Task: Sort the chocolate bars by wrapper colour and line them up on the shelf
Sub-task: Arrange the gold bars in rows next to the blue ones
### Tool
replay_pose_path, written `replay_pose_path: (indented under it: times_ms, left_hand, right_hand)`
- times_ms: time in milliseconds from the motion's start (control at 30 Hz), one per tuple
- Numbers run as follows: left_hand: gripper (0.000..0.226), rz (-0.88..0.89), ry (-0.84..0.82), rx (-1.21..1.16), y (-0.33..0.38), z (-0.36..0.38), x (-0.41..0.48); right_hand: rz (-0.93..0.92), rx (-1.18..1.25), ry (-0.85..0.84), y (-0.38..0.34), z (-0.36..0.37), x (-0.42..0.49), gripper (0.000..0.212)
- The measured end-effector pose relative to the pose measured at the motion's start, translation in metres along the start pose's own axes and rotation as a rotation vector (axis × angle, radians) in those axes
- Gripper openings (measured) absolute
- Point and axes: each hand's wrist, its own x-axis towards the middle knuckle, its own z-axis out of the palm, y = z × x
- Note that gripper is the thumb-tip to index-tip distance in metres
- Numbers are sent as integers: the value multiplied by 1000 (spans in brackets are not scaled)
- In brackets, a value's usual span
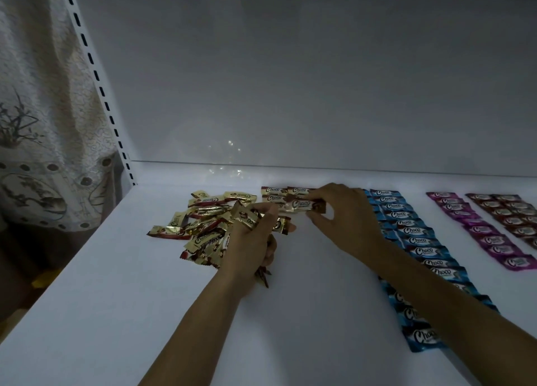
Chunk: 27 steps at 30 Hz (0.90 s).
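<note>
On the white shelf (116, 313) the blue row (418, 252) runs from the near right side toward the back. The left hand (250, 243) grips several gold bars (280, 224), touching the loose gold pile (203, 225). Farther back, the right hand (340, 211) pinches one gold bar (302, 205) at the short gold row (273, 192). At the far right lie a purple row (479, 231) and a brown row (514, 214).

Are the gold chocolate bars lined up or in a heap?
Mostly heaped. The gold bars lie jumbled in a pile; only a short row sits at the back, where the right hand pinches another.
</note>
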Motion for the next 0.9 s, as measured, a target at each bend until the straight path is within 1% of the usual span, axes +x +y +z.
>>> replay_pose_path:
  times_ms: [67,133,233,333,433,467,500,533,567,633,667,733,800,867,900]
  left_hand:
    - [12,0,12,-9,-1,-1,2]
    - [12,10,31,-12,-1,-3,4]
    - [12,17,28,-44,0,-3,3]
    - [11,29,7,-65,-1,-4,4]
    - [9,28,-44,-61,-2,-4,4]
    - [8,16,-63,-58,-2,-4,4]
    - [8,2,-85,-55,-1,-3,2]
    - [9,-11,-107,-48,-1,-2,1]
    - [10,-26,-128,-42,-1,-2,0]
    - [9,-56,-182,-17,0,0,-2]
    - [11,-68,-207,10,1,0,-3]
    - [17,-93,-254,76,2,2,-6]
    - [21,-119,-294,135,4,2,-8]
    - [21,-127,-314,166,4,2,-9]
    - [17,-125,-312,143,5,2,-9]
  right_hand:
    - [175,-6,-83,15,4,8,24]
    - [251,-86,-178,23,9,19,27]
    - [279,-140,-314,24,18,31,30]
    - [281,-141,-347,26,23,34,33]
    - [274,-132,-342,27,22,30,36]
    - [260,-95,-310,24,21,29,33]
    - [258,-3,-262,20,18,28,28]
    - [283,154,-225,12,13,29,22]
    - [335,356,-232,1,5,30,20]
    - [435,745,-356,-26,-14,31,32]
    - [434,846,-429,-35,-20,31,39]
    - [385,935,-541,-48,-26,29,40]
    - [355,941,-616,-56,-26,26,32]
    - [315,898,-612,-58,-22,24,19]
    - [334,928,-560,-59,-22,24,12]
